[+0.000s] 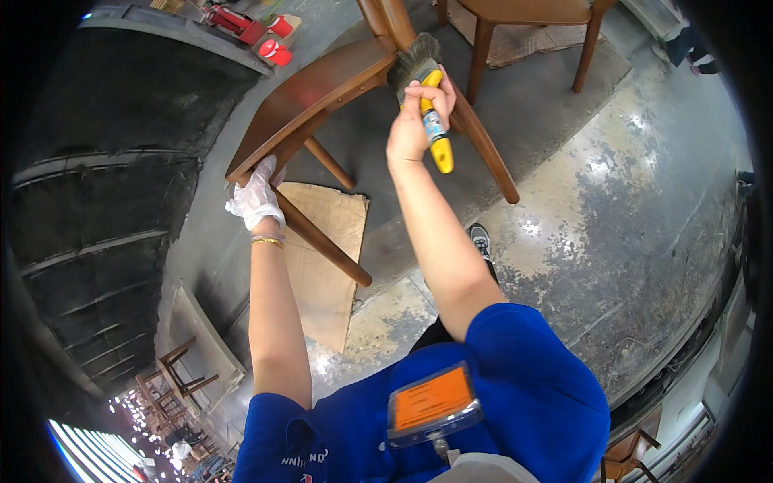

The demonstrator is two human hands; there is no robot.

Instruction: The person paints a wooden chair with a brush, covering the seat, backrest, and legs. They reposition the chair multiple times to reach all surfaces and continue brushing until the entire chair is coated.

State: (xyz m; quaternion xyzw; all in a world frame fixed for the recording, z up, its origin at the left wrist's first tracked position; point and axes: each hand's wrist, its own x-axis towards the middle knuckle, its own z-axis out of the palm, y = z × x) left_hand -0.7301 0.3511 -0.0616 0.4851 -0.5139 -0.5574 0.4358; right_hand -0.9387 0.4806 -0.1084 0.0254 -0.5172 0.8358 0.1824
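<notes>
A brown wooden chair is tilted in front of me, its legs slanting toward the lower right. My left hand, in a thin whitish glove, grips the near corner of the chair's seat where a leg joins it. In my bare right hand is a paintbrush with a yellow and black handle. Its dark, wide bristles point up and lie against or just in front of the chair, near where the seat meets the backrest; contact is hard to tell.
A flattened cardboard sheet lies on the floor under the chair. Another wooden chair stands at the far right on cardboard. Red containers sit at the far left. More chairs are at lower left. A dark ribbed surface fills the left side.
</notes>
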